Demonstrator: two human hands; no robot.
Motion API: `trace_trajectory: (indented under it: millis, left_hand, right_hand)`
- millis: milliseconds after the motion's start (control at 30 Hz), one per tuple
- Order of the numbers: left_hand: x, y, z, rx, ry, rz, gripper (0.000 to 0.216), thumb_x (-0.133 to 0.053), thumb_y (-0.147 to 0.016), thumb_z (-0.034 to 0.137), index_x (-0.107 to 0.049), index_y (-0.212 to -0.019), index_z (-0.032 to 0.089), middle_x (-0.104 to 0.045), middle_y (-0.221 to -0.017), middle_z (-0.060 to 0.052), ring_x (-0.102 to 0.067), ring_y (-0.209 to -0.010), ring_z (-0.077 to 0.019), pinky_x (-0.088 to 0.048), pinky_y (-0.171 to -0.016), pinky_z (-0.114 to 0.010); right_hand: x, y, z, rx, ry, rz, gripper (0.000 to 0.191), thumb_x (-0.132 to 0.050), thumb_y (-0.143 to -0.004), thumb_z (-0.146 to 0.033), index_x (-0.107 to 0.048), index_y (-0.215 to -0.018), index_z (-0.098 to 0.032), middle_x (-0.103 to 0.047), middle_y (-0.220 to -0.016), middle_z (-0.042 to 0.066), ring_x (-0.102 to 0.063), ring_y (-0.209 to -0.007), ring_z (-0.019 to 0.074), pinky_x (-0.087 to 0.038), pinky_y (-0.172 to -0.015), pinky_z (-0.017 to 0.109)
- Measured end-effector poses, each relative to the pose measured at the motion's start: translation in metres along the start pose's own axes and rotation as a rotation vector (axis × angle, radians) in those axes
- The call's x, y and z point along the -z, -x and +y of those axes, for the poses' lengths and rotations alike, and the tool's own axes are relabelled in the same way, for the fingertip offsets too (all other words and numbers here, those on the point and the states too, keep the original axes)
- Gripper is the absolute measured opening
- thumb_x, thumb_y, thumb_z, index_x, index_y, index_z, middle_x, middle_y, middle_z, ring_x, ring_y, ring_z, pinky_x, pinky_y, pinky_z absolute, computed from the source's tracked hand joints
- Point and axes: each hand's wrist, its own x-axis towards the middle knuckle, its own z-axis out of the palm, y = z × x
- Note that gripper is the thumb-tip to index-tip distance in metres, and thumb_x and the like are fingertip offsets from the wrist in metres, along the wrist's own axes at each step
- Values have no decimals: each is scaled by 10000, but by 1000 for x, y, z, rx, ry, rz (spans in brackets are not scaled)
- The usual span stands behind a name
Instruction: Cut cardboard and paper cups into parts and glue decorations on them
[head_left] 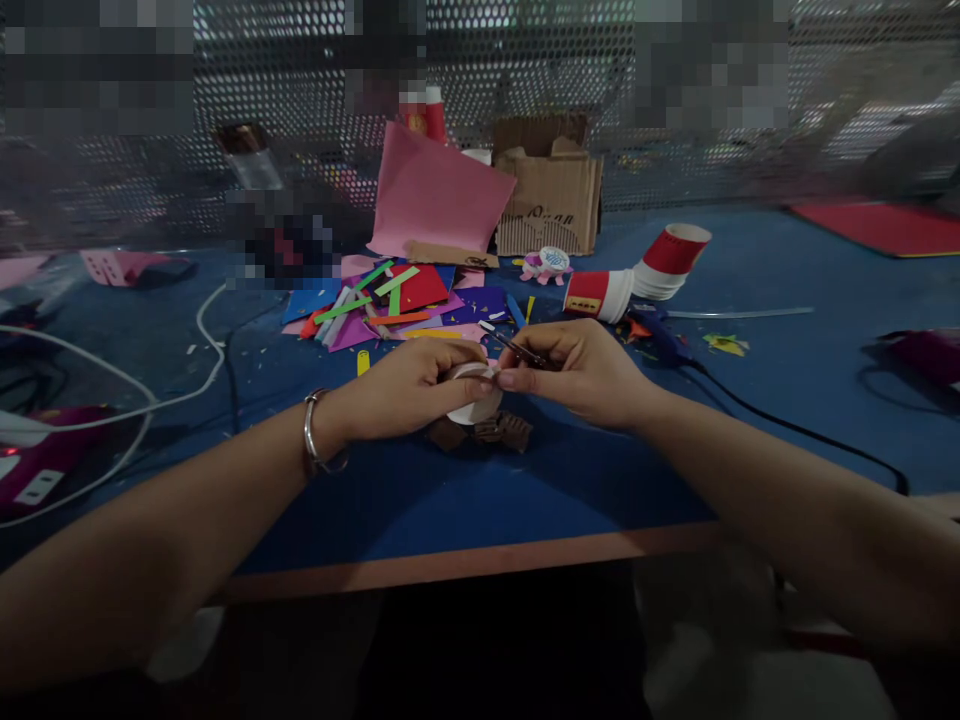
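Observation:
My left hand [409, 388], with a silver bangle at the wrist, is closed around a small white paper cup piece [474, 408], its rim turned up. My right hand [581, 372] pinches the edge of the same piece between thumb and finger. Tucked in its fingers is a pair of small dark scissors [529, 352], blades pointing up and left, away from the paper. Brown corrugated cardboard scraps [504, 430] lie on the blue table just below the white piece.
Coloured paper strips [375, 300] are heaped beyond my hands. Red-and-white paper cups [598, 295] lie to the right, near a blue glue gun [666, 338] with a black cord. A cardboard box [547, 200] and pink sheet [442, 195] stand behind. White cables [150, 390] cross the left side.

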Motion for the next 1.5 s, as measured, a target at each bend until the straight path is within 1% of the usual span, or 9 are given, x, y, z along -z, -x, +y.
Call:
trace_trajectory:
  millis: [133, 233, 367, 533, 700, 800, 900, 1233, 1500]
  left_hand:
    - [1, 2, 3, 43, 114, -54, 363, -668, -954, 506, -690, -841, 162, -622, -785, -9, -569, -658, -116, -451, -570, -219]
    - [-1, 4, 3, 22, 115, -47, 377, -666, -962, 534, -701, -909, 162, -660, -865, -24, -619, -705, -126, -493, -595, -213]
    - [-7, 3, -2, 18, 174, 7, 342, -703, -949, 502, -707, -912, 162, -679, -935, -40, -650, -744, -136, -513, -599, -216]
    - [-12, -3, -7, -88, 176, 231, 312, -712, -950, 480, -704, -919, 170, -637, -807, -8, -571, -710, -117, -458, -625, -222]
    - [-9, -5, -6, -66, 150, 314, 367, -710, -946, 532, -672, -840, 183, -583, -692, -1, -549, -697, -141, -409, -592, -245]
    - [-8, -5, -5, -85, 146, 348, 391, -719, -934, 552, -655, -794, 193, -578, -666, -2, -559, -707, -155, -408, -598, -258]
    - [-10, -4, -7, -114, 161, 361, 343, -733, -933, 528, -700, -860, 194, -598, -687, -1, -563, -710, -154, -416, -615, -267]
    - [-11, -3, -10, -170, 158, 361, 236, -748, -934, 421, -728, -930, 185, -651, -768, -9, -546, -686, -132, -424, -611, -263]
    - [-16, -3, -17, -250, 142, 364, 156, -722, -940, 334, -750, -951, 181, -735, -890, -39, -629, -791, -140, -501, -725, -268]
  right_hand:
    - [4, -1, -3, -82, -201, -101, 389, -908, -756, -469, -676, -767, -157, -507, -625, -59, -409, -578, 78, -295, -526, 245]
    - [6, -2, -4, -110, -332, -146, 390, -928, -741, -444, -669, -767, -153, -452, -578, -86, -343, -517, 58, -242, -488, 246]
    - [6, -3, -4, -72, -353, -157, 405, -929, -754, -453, -646, -755, -162, -431, -577, -90, -342, -521, 61, -242, -492, 253]
    - [9, -3, -1, 74, -57, 52, 465, -839, -832, -588, -627, -759, -181, -477, -655, -54, -404, -602, 90, -312, -548, 258]
    - [11, 4, 3, 211, 261, 186, 513, -629, -971, -671, -674, -845, -176, -597, -761, 15, -520, -705, 132, -390, -629, 274]
    - [9, 8, 3, 222, 357, 199, 513, -656, -948, -684, -670, -877, -175, -596, -764, 12, -520, -693, 130, -384, -614, 267]
    - [8, 9, 2, 228, 419, 194, 515, -662, -944, -684, -665, -885, -173, -601, -755, 8, -512, -653, 119, -376, -589, 262]
    - [6, 10, 1, 327, 458, 216, 454, -689, -962, -609, -668, -874, -163, -572, -696, -18, -482, -589, 93, -366, -545, 241]
    - [3, 12, 0, 374, 495, 210, 429, -699, -972, -564, -672, -847, -155, -548, -647, -35, -450, -556, 79, -351, -523, 235]
